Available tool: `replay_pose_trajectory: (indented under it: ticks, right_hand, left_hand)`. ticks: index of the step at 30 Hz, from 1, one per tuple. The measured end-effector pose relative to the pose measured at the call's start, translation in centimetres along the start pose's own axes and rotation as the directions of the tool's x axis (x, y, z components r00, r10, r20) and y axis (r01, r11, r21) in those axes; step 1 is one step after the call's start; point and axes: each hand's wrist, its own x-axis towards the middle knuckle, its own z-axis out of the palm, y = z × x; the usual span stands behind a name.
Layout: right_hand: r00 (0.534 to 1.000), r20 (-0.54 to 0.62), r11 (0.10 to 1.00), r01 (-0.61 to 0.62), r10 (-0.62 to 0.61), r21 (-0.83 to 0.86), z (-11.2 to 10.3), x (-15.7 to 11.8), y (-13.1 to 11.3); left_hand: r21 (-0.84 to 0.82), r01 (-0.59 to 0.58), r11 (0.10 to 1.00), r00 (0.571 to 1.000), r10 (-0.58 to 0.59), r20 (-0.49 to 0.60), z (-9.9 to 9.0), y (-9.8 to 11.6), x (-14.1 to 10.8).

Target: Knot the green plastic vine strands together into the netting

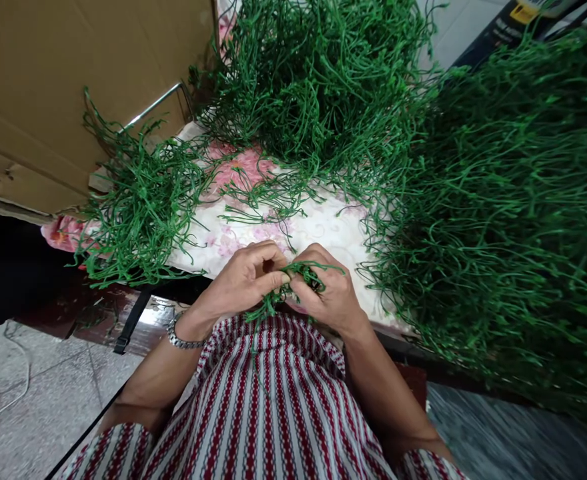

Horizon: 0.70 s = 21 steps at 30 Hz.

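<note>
My left hand (246, 279) and my right hand (327, 288) meet near my waist, at the front edge of the flowered cloth (328, 230). Both are closed on green plastic stems (269, 305), thumbs and fingertips pinching where the hands come together. Part of the bunch hangs below my left fingers, and a strand lies across my right fingers. Ahead of the hands a few loose stems (253, 217) lie on the cloth. The exact grip between the fingertips is partly hidden.
A small heap of stems (143, 207) lies at the left, a larger heap (318, 80) at the back, and a very large one (513, 213) fills the right. A cardboard box (73, 80) stands at the back left. A dark packaged object (498, 33) sits at the top right.
</note>
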Motion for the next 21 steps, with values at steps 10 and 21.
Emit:
replay_pose_trajectory:
  ticks: [10,21]
  right_hand:
    - [0.963,-0.107,0.967,-0.237,0.246,0.088,1.0,-1.4,-0.8]
    - [0.993,0.117,0.99,-0.019,0.036,-0.143,-1.2,-1.0,-1.5]
  left_hand:
    - [-0.067,-0.035,0.997,0.992,0.026,-0.124,1.6,-0.9,-0.8]
    - [0.035,0.035,0.999,0.98,-0.041,0.195,-0.1,1.4,-0.6]
